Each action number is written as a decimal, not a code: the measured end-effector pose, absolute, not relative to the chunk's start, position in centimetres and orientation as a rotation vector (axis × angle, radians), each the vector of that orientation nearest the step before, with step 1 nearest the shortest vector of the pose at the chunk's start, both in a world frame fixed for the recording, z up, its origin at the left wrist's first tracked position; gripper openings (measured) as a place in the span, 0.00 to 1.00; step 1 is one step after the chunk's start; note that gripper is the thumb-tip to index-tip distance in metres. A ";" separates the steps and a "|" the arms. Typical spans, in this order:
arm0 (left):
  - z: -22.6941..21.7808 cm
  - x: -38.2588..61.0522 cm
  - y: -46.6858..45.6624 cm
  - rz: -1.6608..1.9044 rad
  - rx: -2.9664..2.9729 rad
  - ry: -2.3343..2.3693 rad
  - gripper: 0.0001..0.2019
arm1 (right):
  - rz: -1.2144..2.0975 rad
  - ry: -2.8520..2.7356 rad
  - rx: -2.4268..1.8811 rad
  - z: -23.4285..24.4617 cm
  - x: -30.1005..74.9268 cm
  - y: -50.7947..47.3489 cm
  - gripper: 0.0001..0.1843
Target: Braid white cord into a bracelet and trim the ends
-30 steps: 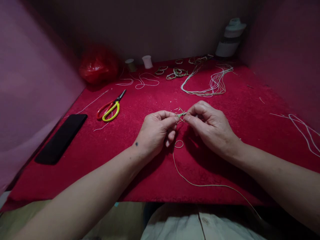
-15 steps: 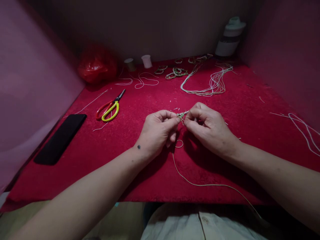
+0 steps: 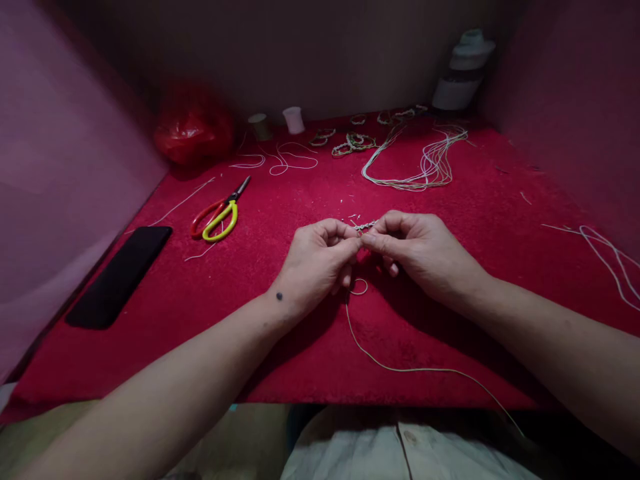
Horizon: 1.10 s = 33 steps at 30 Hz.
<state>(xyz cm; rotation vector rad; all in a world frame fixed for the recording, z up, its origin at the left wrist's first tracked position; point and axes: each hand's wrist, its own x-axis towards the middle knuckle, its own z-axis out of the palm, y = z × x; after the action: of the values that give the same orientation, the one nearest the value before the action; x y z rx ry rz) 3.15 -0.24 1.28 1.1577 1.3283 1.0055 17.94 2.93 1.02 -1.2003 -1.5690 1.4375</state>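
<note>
Between my hands runs a small braided cord bracelet (image 3: 366, 227), whitish with some green; my fingers cover much of it. My left hand (image 3: 323, 257) pinches its left end between thumb and forefinger. From the right, my right hand (image 3: 417, 250) pinches the braid too, its thumb tip nearly touching the left thumb. A thin pale cord (image 3: 400, 369) comes down from below my left hand, makes a small loop on the red cloth and trails over the table's front edge.
Scissors (image 3: 220, 219) with red and yellow handles and a black phone (image 3: 120, 277) lie left. Behind are a red plastic bag (image 3: 193, 130), two thread spools (image 3: 293, 121), finished braided loops (image 3: 353, 144), a cord bundle (image 3: 400, 183) and a bottle (image 3: 463, 73). Loose cord (image 3: 603, 250) lies right.
My right hand has turned and come closer to my left, its thumb now extended toward the left thumb tip. The green strands between the hands are now mostly covered. My left hand stays put.
</note>
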 end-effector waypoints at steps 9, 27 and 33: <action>1.4 3.0 -0.1 0.958 1.136 1.304 0.04 | 1.433 -1.530 -1.266 1.4 17.4 2.8 0.12; 1.3 2.4 0.3 0.998 0.905 1.201 0.06 | 1.525 -1.381 -1.131 0.9 17.7 2.5 0.05; 1.4 2.3 0.3 1.022 0.861 1.173 0.06 | 1.561 -1.388 -1.102 0.8 17.9 2.5 0.05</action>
<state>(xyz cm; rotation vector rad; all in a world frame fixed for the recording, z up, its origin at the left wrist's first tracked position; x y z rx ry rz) 2.35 0.30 1.43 0.8612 1.1727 1.0222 17.91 2.48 0.76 -1.1016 -1.3879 1.5611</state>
